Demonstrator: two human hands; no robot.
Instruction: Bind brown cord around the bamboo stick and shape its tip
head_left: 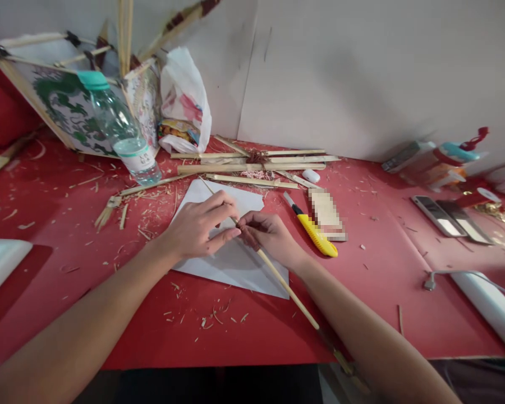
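A thin bamboo stick [288,289] slants from the paper toward the table's front edge, with a dark reddish-brown wrapping [249,238] around its middle. My right hand [271,233] is closed on the stick at this wrapping, thumb and fingers pressed together. From the left, my left hand [200,224] brings its thumb and index fingertips together around the stick just above the wrapping. Whether a thread also lies between those fingertips, I cannot tell. Under both hands lies a sheet of white paper [231,275]. A yellow utility knife [317,233] rests right of my right hand, its blade out.
Bamboo strips [252,167] lie behind the paper, among scattered shavings. A water bottle [137,154], a dragon-patterned paper frame [67,106] and a plastic bag [185,95] stand at back left. A pixelated block [326,213], phone [437,215] and white bar [490,308] are rightward.
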